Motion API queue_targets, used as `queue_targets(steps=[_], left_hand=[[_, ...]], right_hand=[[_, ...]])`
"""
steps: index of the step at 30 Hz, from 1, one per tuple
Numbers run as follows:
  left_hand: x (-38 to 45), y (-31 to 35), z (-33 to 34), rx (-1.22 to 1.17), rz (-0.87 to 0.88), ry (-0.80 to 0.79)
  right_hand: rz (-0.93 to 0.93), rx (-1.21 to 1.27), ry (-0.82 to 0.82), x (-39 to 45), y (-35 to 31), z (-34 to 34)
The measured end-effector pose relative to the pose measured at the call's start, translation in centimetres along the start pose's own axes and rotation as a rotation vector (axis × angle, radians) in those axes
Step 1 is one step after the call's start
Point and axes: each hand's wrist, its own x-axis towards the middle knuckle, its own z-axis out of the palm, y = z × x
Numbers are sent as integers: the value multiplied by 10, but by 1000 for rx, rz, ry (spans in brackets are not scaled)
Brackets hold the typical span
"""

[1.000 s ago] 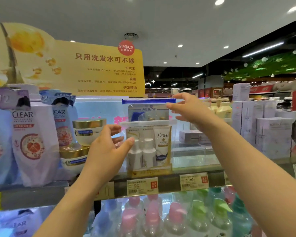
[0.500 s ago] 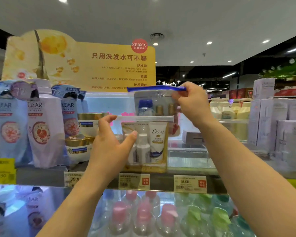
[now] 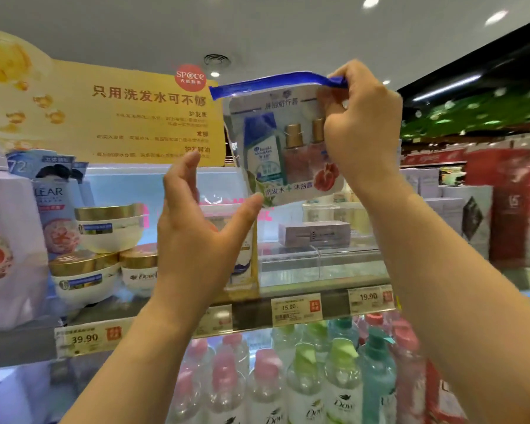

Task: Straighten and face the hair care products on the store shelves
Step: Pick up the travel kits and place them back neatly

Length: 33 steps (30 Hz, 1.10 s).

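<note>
My right hand [image 3: 360, 117] grips the top right of a clear travel pouch [image 3: 276, 148] with a blue zip strip, holding it up in the air above the shelf. The pouch holds a small blue-capped shampoo bottle and two gold-capped bottles. My left hand [image 3: 196, 228] is open below it, fingers spread, thumb tip touching the pouch's lower left corner. Behind my left hand a second pouch with a Dove tube [image 3: 242, 264] stands on the shelf [image 3: 318, 280], mostly hidden.
White jars with gold lids [image 3: 104, 234] and Clear refill bags [image 3: 52, 206] stand at the left. A lilac box [image 3: 314, 232] lies at the back right. Price tags [image 3: 296, 307] line the shelf edge. Pump bottles [image 3: 303, 381] fill the shelf below. A yellow sign [image 3: 129, 114] rises behind.
My right hand has lifted the blue-zip pouch up off the shelf, clear of the Dove pouch. My left hand has let go of the Dove pouch and opened under the lifted one.
</note>
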Motion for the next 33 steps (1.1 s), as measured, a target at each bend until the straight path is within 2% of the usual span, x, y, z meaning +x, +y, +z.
queue_targets(steps=[5,9,13,17,22,25,29,33], left_hand=[[5,8,20,-249,-121,-223],[-9,9,41,-442,-173,-394],[-34,17,71,-642,-259,-547],[-70,40,107,-801,-320,-728],[-112,84,150,-984,-420,-875],[-131,112,178,-1059,-447,-931],[-161,164,228,-1149,-500,-1028],[-202,232,283,-1204,-450,-1095]], right_hand=[[66,-1,-68,-14,-7,-45],[252,22,-166,-36,-4,-81],[374,-45,-161,-65,-2,-136],[460,-185,-95,-95,-3,-193],[651,-333,-57,-126,0,-266],[821,-295,-14,-145,8,-307],[946,-264,35,-174,22,-369],[986,-205,230,-190,44,-445]])
